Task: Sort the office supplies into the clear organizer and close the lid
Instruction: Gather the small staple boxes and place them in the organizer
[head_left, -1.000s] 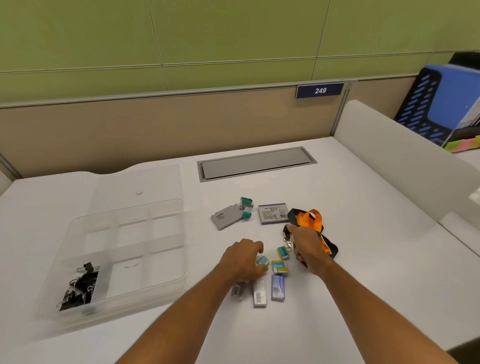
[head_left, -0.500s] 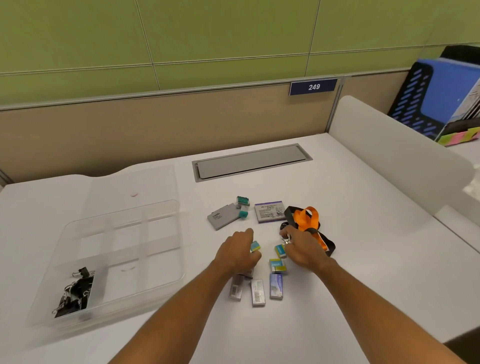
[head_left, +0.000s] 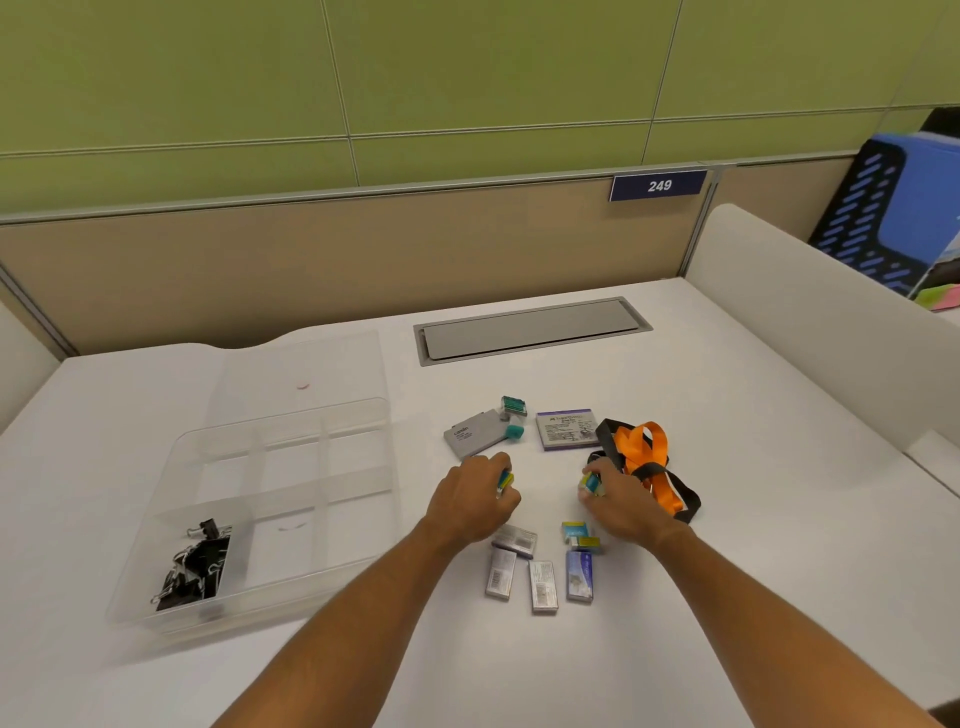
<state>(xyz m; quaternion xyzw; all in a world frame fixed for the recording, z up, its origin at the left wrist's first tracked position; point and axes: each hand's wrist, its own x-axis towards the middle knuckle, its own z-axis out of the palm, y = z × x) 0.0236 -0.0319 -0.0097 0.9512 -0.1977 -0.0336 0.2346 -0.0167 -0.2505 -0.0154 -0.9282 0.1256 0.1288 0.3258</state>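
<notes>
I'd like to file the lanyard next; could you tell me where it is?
The orange and black lanyard lies bunched on the desk, just right of the right hand and the purple-edged card.

A white desk (head_left: 727, 415) stands against a tan partition (head_left: 311, 270) below green wall panels (head_left: 467, 67).

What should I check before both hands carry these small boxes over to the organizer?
1. Left hand holds a small teal-and-yellow box: ok.
2. Right hand pinches a second small box: ok.
3. Clear organizer lid open: ok.
4. Free compartment available, binder clips fill only the near-left one: ok.
5. Orange lanyard clear of the right hand: cannot tell, they lie close together.
6. All small boxes collected: not ok, more small boxes remain on the desk.
</notes>
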